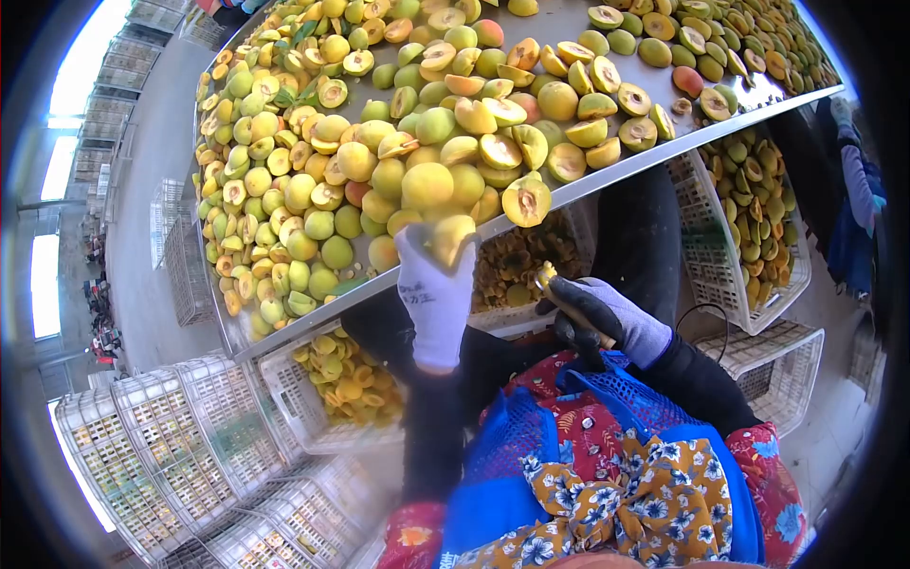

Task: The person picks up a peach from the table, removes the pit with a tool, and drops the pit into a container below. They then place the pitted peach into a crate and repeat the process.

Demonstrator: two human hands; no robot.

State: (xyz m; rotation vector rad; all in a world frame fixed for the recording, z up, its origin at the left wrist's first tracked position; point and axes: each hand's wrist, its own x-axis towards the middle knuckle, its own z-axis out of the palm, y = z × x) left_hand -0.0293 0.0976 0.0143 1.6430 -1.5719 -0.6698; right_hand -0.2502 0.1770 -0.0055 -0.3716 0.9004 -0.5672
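Note:
My left hand (434,299), in a pale lavender glove and slightly blurred, is at the table's near edge with its fingers closed around a yellow peach (453,237). Just beyond it, whole and halved peaches (427,185) are heaped on the metal table (559,199). My right hand (607,318), its glove dark over the fingers, is closed on a wooden-handled tool (580,311) with a short metal tip that points up and left. One halved peach (527,200) overhangs the table edge, cut face showing the pit.
Under the edge sits a crate of brownish scraps (526,261). A white crate (284,379) at lower left holds peach halves, as does another crate (706,232) at right. Stacked crates (180,446) stand lower left. Another person's sleeve (856,185) shows far right.

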